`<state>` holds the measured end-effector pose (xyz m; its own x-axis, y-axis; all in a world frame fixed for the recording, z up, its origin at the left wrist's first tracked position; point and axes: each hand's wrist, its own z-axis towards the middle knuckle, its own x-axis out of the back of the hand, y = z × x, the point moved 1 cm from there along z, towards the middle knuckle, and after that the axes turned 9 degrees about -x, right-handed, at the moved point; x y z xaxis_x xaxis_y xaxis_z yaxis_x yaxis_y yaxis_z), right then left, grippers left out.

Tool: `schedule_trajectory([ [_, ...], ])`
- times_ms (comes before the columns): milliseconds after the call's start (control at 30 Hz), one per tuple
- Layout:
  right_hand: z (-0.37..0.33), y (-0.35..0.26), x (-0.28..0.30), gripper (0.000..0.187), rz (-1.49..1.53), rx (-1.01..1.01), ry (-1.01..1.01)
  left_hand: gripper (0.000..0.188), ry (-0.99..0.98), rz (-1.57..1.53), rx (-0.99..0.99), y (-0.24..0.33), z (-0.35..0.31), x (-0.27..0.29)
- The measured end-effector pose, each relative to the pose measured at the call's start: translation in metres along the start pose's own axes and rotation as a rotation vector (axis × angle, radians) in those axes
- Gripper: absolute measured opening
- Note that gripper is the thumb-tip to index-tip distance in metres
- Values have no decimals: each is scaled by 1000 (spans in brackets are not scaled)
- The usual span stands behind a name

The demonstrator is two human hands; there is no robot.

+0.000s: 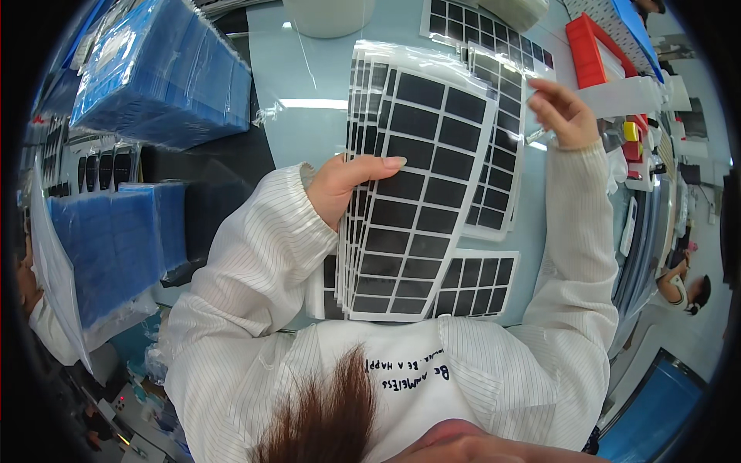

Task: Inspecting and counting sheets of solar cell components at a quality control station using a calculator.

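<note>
My left hand (345, 184) grips a fanned stack of label sheets (421, 202) by its left edge, the thumb lying on top and the other fingers hidden beneath. Each sheet is whitish, with rows of black rectangles. To the right of the stack my right hand (562, 114) is raised with its fingers bent and apart, slightly blurred, and nothing shows in it. Under and beside the held stack lie more label sheets (500, 166), close to my right fingers. Another sheet (480, 284) lies near my body, partly covered by the stack.
Blue plastic-wrapped stacks (166, 77) stand at the left, with more blue packs (116, 239) nearer. A white round container (328, 15) is at the far edge beside further label sheets (478, 29). On the right are a red bin (590, 58) and a white roll (621, 98).
</note>
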<state>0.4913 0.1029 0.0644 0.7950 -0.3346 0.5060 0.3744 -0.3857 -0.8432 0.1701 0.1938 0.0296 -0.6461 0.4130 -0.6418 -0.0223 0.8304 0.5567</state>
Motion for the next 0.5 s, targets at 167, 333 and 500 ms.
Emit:
schedule_trajectory([
  [167,-51,-40,-66,24,302,-213,-394,28,1,60,-56,2,-6,-11],
  [333,-35,-30,-44,26,281,-284,-331,28,10,-79,-70,-4,-2,3],
  [500,18,9,23,32,326,-475,-16,34,-246,-416,-42,3,-3,-2],
])
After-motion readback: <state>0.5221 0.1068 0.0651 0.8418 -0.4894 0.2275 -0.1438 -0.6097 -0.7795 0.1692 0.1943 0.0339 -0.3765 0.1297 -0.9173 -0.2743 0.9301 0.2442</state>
